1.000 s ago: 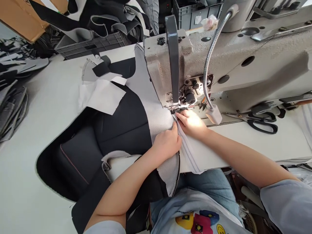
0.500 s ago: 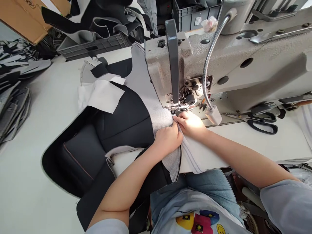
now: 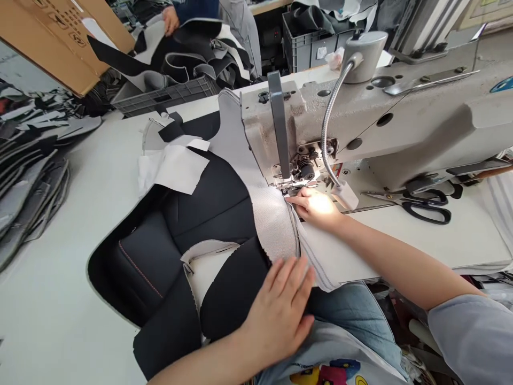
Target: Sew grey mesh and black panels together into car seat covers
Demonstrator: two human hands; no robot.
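Observation:
A black and grey seat cover lies spread under the head of a sewing machine. Its light grey fabric edge runs up to the presser foot. Along that edge lies a white strip with grey lines, reaching to the table's front. My right hand, beside the presser foot under the lamp, has its fingers closed on the strip's upper end. My left hand is open, fingers spread, its tips at the near end of the grey fabric; whether they press on it I cannot tell.
Black-handled scissors lie right of the needle area. A lamp on a bendy neck hangs before the machine. Stacked fabric pieces stand at left. Behind are a crate of cut pieces, a cardboard box and another person's hand.
My left hand has let go of the fabric by the needle, moved down toward me and spread its fingers. My right hand stays by the presser foot. Another person's hand has come into view behind.

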